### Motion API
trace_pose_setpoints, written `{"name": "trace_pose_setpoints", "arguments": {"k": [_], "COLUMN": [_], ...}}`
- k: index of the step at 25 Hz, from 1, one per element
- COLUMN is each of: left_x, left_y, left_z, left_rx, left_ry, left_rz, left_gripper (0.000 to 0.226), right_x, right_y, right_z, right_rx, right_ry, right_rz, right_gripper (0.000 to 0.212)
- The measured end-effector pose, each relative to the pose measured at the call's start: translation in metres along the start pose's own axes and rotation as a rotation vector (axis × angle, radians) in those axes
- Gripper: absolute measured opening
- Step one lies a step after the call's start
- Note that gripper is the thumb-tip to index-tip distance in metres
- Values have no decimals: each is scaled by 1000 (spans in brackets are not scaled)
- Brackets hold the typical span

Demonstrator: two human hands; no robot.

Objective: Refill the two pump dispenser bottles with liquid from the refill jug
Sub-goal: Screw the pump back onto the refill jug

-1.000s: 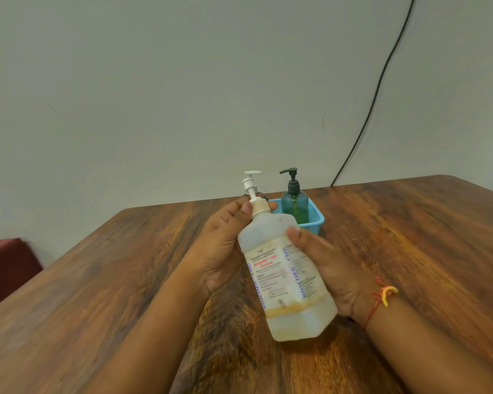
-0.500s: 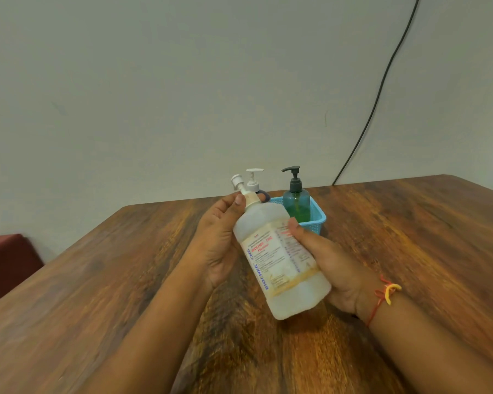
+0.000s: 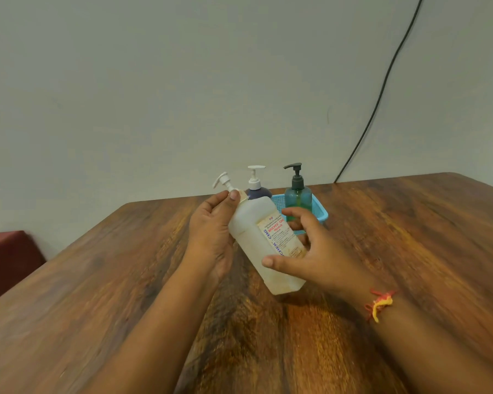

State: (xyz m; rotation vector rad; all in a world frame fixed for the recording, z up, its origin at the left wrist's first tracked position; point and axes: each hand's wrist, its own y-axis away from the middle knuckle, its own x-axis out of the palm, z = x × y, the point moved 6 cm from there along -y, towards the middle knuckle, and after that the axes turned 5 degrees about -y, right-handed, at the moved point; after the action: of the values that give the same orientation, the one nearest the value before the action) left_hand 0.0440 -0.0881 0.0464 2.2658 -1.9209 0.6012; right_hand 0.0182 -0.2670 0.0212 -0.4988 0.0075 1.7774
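A translucent white refill jug [image 3: 252, 231] with a printed label and a white pump head [image 3: 222, 181] leans to the left above the wooden table [image 3: 410, 251]. My left hand [image 3: 214, 223] grips its neck just below the pump. My right hand [image 3: 310, 251] lies around its lower body, fingers spread and loose. Behind it a dark blue bottle with a white pump [image 3: 256, 183] and a green bottle with a dark pump [image 3: 298, 191] stand in a small blue basket [image 3: 320, 213].
The grey wall stands close behind the table's far edge, with a black cable [image 3: 382, 92] running down it. A dark red seat [image 3: 6, 260] sits off the table's left side. A red and yellow thread is tied round my right wrist.
The jug has tilted further to the left, its pump head swinging left and down. My right hand has loosened, its fingers spreading. The dark blue bottle behind has come into view.
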Motion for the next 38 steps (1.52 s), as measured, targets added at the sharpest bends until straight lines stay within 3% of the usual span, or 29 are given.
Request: {"name": "trace_pose_setpoints", "arguments": {"k": [3,6,12,19,23,28,30,34,38], "left_x": [1,2,1,7,12,27,34,46,78], "left_y": [1,1,-1,0,3,16,23,29,31], "left_z": [1,3,11,19,23,21,27,37,40], "left_rx": [-25,-88,-170,-193,-178,-74,-81,-44,73], "left_ry": [-10,-18,16,60,37,-191,-327,-529,-690], "left_rz": [44,130,146,142,158,298,327,322,321], "left_gripper": [50,51,49,63,50,47,60,72,61], "right_x": [-2,-3,4,5,6,-13,-21,-35,-78], "right_y": [-1,0,2,4,5,-1,-3,-3,-2], "right_z": [-2,-12,-16,-23,-28,-32,-33,-34,-33], "right_rx": [-15,80,116,194,221,159,126,122,97], "right_ry": [-20,-314,-494,-685,-718,-819,-826,-653,-520], "right_rz": [-28,43,138,144,109,-44,-90,-105,-275], "right_gripper": [70,52,43,40,36,47,38,29,47]}}
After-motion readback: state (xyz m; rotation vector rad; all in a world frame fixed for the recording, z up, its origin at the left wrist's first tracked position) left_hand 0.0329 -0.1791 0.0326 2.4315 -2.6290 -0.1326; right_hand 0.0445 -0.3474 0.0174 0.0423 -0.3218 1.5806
